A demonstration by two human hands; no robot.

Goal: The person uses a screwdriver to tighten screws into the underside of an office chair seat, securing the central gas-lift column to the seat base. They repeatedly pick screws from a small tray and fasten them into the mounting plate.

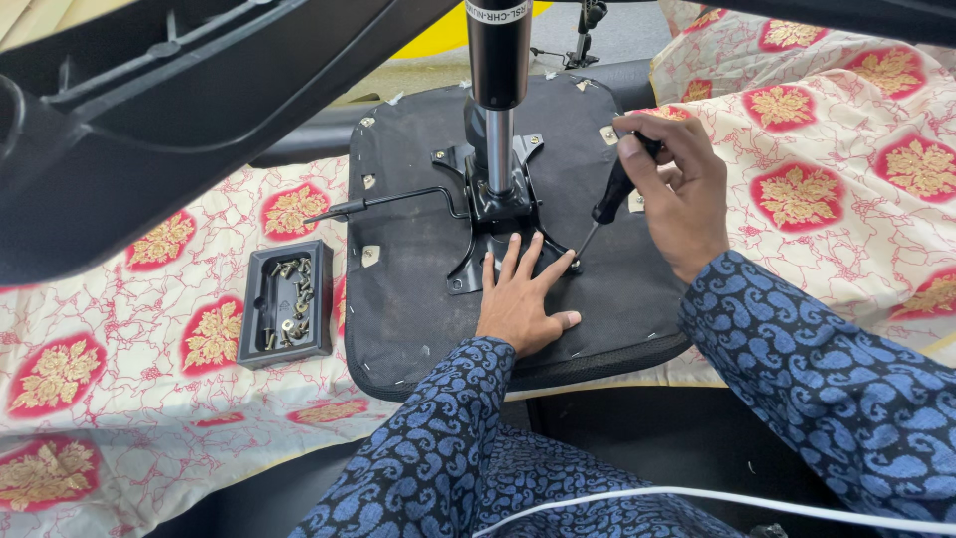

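Cream cloth (129,399) printed with red and gold medallions covered the work surface, and an upturned office chair seat (408,289), its black underside facing up, lay on it. At the middle of that underside sat the black metal mechanism plate (498,214), with the gas-lift column (498,90) rising from it and a thin lever (383,204) reaching out to the left.

The left hand (518,299) lay flat and open on the seat base, fingers spread against the near edge of the plate, gripping nothing. The right hand (672,184) was closed round the black handle of a screwdriver (605,204), whose tip met the plate's near right arm just beside the left fingertips.

A small black tray (286,301) on the cloth, just left of the seat, held a number of loose screws. Judging by that, the plate was in position and one fixing point was being worked, while screws in the tray suggested more fastening remained. Whether the other corners already carried screws could not be made out
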